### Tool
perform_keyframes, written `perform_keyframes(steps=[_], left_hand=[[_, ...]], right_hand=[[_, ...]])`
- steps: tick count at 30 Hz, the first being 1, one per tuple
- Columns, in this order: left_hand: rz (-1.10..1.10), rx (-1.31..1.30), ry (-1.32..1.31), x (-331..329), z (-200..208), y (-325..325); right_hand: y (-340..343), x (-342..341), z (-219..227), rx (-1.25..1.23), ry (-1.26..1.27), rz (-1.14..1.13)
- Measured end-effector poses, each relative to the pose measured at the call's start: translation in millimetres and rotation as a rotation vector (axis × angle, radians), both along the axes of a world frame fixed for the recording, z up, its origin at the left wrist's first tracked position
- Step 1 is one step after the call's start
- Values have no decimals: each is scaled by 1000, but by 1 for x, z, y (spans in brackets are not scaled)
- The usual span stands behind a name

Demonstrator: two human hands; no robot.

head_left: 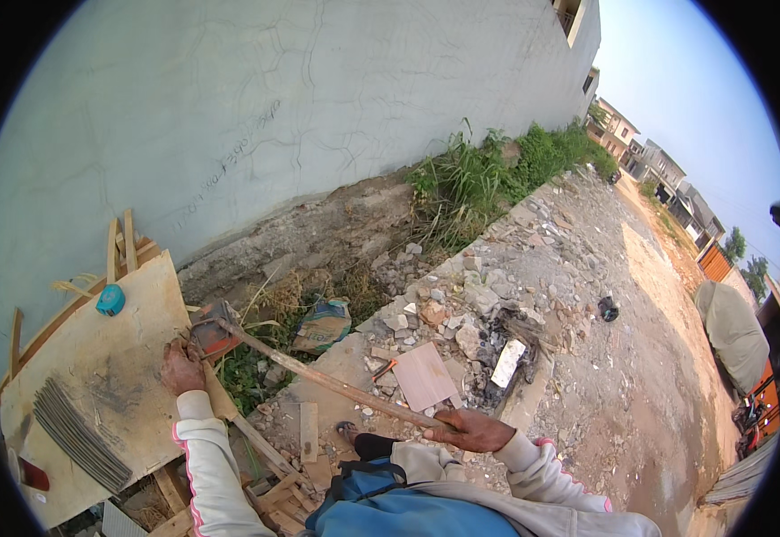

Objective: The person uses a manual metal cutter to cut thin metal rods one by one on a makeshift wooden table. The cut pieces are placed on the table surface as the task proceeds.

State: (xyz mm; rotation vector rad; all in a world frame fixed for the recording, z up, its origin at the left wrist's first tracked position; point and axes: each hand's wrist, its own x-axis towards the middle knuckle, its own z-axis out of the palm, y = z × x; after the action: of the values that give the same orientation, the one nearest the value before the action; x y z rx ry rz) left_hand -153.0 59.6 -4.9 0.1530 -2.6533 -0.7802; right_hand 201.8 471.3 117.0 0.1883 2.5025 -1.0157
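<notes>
My right hand (472, 431) is wrapped round the near end of a long wooden handle (336, 385). The handle slants up and left to an orange and dark metal tool (214, 333) at the right edge of a plywood board (153, 309). Against that tool rests my left hand (182, 367), its fingers curled; whatever is in them is hidden. A bundle of thin grey metal rods (78, 436) lies on the board, left of and nearer than this hand. A turquoise tape measure (111, 301) sits at the board's far edge.
Timber strips (121, 246) lean by the pale wall (229, 116). Wood scraps (274, 501) lie below the board. Broken rubble (480, 300) covers the ground ahead, with a pinkish square panel (424, 376), an orange-handled tool (385, 369) and a crumpled sack (322, 326).
</notes>
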Motion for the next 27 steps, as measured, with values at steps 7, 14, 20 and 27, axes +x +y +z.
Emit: perform_keyframes(steps=[7,14,20,27], left_hand=[[25,-61,141,6,-6,2],[152,-74,63,9,8,18],[284,273,-6,17,11,35],[148,1198,8,12,9,29]], right_hand=[[14,-81,-75,-159,-5,35],[1,-193,-129,-61,139,138],[11,-261,-131,-508,93,229],[-8,-337,-132,-723,119,223]])
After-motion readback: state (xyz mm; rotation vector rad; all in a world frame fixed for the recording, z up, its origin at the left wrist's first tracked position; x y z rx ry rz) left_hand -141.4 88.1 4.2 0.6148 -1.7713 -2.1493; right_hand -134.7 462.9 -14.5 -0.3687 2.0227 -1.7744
